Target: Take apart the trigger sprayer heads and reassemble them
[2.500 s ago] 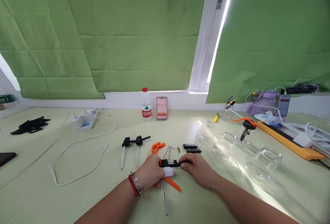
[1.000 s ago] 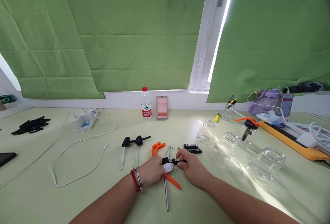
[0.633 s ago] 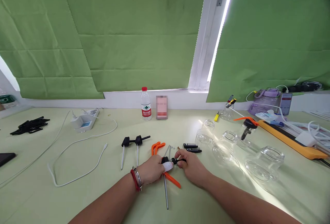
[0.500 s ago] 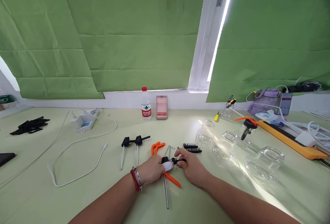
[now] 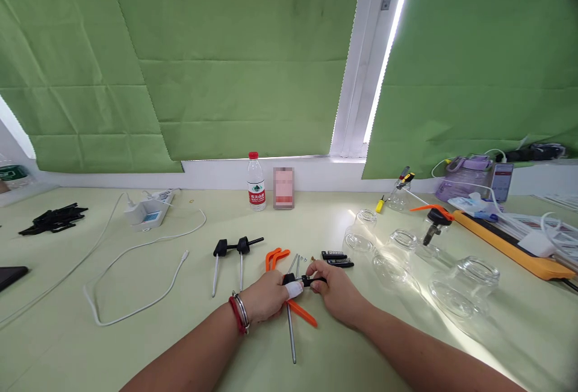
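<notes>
My left hand (image 5: 271,293), white wrap on one digit, is closed around a black pump-like head (image 5: 288,279) with a thin metal tube pointing toward me. My right hand (image 5: 335,291) pinches a slim black part (image 5: 316,281) that meets the head's right side; whether they are joined I cannot tell. Under my left hand an orange lever (image 5: 303,314) sticks out, and orange curved pieces (image 5: 276,257) lie just beyond. Black spring pieces (image 5: 338,259) and tiny loose parts (image 5: 304,259) lie beyond my right hand. To the left stand two linked black heads (image 5: 232,247) on metal tubes.
Several clear glass bottles (image 5: 465,286) stand on the right, one near a black-and-orange spray head (image 5: 436,217). A water bottle (image 5: 256,184) stands at the back. White cables (image 5: 135,256) and a power strip (image 5: 151,211) lie left. An orange-edged board (image 5: 510,244) lies far right.
Both hands keep nearly the same place and grip. The whole view has shifted very slightly; nothing was taken up or let go.
</notes>
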`<state>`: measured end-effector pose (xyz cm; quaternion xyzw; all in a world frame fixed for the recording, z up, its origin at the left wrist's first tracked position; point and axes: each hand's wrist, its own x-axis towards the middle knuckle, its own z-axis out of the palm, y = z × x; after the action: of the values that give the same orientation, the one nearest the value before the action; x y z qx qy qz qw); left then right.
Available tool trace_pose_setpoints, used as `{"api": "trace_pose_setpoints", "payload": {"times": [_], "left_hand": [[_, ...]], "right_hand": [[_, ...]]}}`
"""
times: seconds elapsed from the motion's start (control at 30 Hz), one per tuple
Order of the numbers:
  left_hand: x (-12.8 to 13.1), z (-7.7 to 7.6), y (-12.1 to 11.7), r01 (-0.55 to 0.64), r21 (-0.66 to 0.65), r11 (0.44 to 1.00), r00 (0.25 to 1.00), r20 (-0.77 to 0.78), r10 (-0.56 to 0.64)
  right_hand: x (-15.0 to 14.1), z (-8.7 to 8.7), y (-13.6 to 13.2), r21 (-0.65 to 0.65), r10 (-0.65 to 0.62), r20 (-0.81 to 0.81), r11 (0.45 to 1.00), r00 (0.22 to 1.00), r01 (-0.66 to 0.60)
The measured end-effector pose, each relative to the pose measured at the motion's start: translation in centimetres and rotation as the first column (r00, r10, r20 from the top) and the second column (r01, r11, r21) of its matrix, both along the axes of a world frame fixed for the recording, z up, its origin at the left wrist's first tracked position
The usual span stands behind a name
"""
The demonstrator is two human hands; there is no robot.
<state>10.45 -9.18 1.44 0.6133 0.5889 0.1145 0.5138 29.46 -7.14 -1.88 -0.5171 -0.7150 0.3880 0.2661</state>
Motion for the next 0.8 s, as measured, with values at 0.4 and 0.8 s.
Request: {"api": "trace_pose_setpoints", "payload": {"times": [0.4,0.8], "left_hand": [[0.3,0.8,-0.2,-0.026,-0.024,0.999,1.000,-0.005,0.026],[-0.4,-0.2,-0.2,-0.041,-0.012,0.999,0.999,-0.006,0.041]], "right_hand": [[0.0,-0.1,0.1,0.029,0.000,0.007,1.000,1.000,0.000],[1.2,0.5,0.0,-0.019,0.043,-0.034,0.999,0.999,-0.044]]}}
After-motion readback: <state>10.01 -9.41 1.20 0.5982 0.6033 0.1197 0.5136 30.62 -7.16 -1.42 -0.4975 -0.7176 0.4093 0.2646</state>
